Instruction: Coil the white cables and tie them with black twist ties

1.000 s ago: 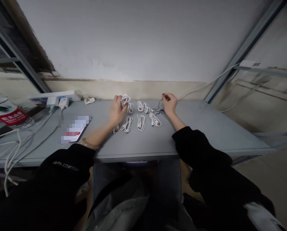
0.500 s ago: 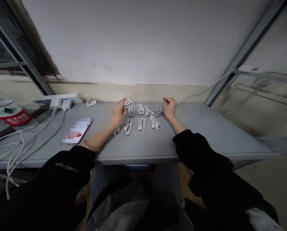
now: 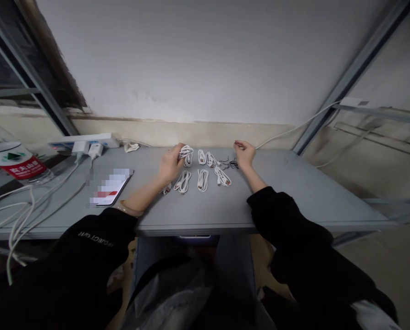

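My left hand (image 3: 169, 164) is closed around a coiled white cable (image 3: 185, 152), held just above the grey table (image 3: 205, 206) near its far edge. My right hand (image 3: 244, 153) is pinched on a thin dark twist tie (image 3: 238, 145), beside a small heap of dark ties (image 3: 229, 162). Between the hands lie several coiled white cables in two rows (image 3: 202, 168). Another coiled cable (image 3: 165, 188) shows partly under my left wrist.
A phone (image 3: 110, 187) lies left of my left arm. A white power strip with plugged chargers (image 3: 84, 142) sits at the back left, loose white cords (image 3: 22, 215) trail off the left edge, and a labelled bottle (image 3: 14, 161) stands far left. A metal frame post (image 3: 342, 82) rises at right.
My left hand has carried the coiled cable slightly right, closer to the back row. My right hand stays pinched on the tie in about the same place. The view has shifted a little.
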Tool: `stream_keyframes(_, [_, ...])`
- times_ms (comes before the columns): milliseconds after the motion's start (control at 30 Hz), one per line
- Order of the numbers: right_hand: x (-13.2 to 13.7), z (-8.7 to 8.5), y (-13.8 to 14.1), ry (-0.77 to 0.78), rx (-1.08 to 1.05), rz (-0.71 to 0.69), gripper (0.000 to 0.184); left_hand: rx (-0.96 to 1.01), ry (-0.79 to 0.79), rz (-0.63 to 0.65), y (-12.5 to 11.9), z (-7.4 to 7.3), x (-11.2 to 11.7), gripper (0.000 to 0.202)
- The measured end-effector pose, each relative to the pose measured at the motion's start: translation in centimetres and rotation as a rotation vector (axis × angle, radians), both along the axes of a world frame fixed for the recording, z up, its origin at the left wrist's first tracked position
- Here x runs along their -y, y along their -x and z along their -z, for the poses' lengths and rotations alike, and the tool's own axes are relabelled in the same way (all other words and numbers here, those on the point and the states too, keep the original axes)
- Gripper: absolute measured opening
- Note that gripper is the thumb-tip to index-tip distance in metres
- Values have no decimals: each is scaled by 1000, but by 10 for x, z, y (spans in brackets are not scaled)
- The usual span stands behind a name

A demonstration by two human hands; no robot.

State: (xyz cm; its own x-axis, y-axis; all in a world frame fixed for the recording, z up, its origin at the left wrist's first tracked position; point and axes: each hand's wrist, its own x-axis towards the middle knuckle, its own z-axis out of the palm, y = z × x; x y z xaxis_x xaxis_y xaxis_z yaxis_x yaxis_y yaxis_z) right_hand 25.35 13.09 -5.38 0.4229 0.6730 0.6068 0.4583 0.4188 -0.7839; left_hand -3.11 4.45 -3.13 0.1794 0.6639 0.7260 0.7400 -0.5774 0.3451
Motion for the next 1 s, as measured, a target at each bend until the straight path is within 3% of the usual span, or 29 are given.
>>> stream_keyframes(300, [9,-16,13,-56,-158,-117,19,30,45,-2,-4,-1,2,14])
stream_keyframes(433, [24,-23,35,-42,-207,-281,20,42,84,26,-6,0,3,8])
stream_keyframes(567, [44,-24,61,57,-154,-483,26,0,92,135,-9,1,6,7])
stream_keyframes(667, [54,-23,73,133,-75,-592,24,-22,96,192,-10,1,8,10])
stream_keyframes(800, [58,-32,64,209,120,-616,17,-31,104,149,-10,-1,9,10])
stream_keyframes(933, [59,-48,35,526,436,-837,11,-50,114,120,-10,-2,10,7])
stream_keyframes(1000, [58,-52,23,660,552,-876,9,-56,119,118,-10,-3,10,6])
